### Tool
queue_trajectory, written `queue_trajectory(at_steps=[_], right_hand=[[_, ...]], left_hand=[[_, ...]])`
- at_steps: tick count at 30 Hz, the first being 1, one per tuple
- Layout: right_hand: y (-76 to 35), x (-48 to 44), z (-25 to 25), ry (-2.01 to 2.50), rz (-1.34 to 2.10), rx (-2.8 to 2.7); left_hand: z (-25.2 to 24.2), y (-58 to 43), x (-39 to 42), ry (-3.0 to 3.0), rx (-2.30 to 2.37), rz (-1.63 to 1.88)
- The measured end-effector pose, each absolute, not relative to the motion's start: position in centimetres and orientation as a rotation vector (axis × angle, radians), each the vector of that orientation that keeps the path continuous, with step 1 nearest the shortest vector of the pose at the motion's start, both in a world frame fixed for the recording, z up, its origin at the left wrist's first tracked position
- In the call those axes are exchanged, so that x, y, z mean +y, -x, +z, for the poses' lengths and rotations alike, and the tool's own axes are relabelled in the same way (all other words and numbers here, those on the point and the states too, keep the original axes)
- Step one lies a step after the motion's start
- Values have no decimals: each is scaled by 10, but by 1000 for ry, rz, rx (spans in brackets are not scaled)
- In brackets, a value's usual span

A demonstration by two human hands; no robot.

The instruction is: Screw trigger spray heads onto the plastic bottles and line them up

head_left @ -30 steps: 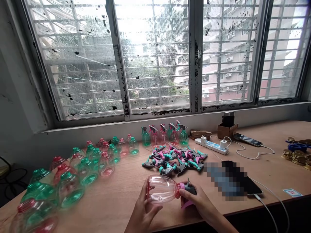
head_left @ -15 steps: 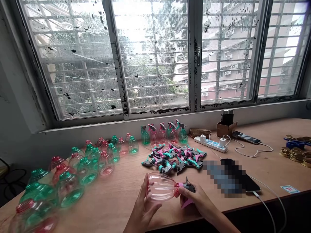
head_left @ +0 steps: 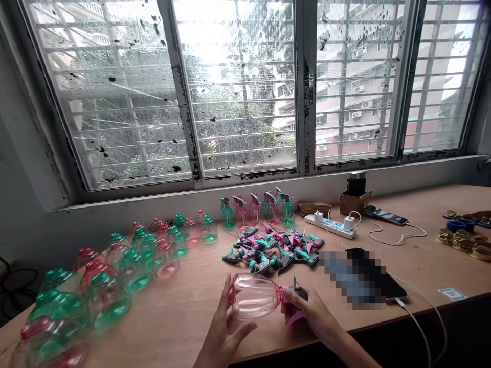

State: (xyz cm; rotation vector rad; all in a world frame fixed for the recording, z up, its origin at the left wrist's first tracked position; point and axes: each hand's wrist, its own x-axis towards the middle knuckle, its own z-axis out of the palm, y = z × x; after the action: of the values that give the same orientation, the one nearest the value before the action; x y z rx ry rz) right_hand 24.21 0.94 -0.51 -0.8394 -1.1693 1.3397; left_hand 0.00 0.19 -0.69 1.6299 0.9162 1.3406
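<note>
A clear pink spray bottle [head_left: 255, 295] lies sideways in the air above the table's front edge, its base to the left and its neck to the right. My left hand [head_left: 224, 327] cups the base end, fingers behind it and thumb below, held slightly off. At the neck, my right hand [head_left: 312, 312] grips a grey and pink trigger sprayer [head_left: 297, 292], thumb pressed near the collar. The sprayer meets the bottle's mouth; how tightly cannot be seen. Just beyond lies a heap of loose trigger sprayers [head_left: 274, 250] in grey, pink and green.
Open pink and green bottles [head_left: 109, 301] stand in rows on the left. Several bottles with sprayers [head_left: 255, 209] line the window wall. To the right are a power strip [head_left: 332, 225], a phone on a cable [head_left: 397, 286], another phone [head_left: 385, 214] and gold-coloured rings [head_left: 462, 243].
The view has shifted slightly. My hands keep nearly the same pose on the bottle and the sprayer; the right fingers have turned a little around the sprayer.
</note>
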Motion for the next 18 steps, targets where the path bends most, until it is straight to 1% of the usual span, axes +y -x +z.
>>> queue_trajectory(at_steps=[8,18], right_hand=[[-242,8,-5,808,1366,-1161],[-242,8,-3,793,1390,-1134]], left_hand=[[-8,9,5,-1774,906,1290],[3,4,-4,-1720,858,1326]])
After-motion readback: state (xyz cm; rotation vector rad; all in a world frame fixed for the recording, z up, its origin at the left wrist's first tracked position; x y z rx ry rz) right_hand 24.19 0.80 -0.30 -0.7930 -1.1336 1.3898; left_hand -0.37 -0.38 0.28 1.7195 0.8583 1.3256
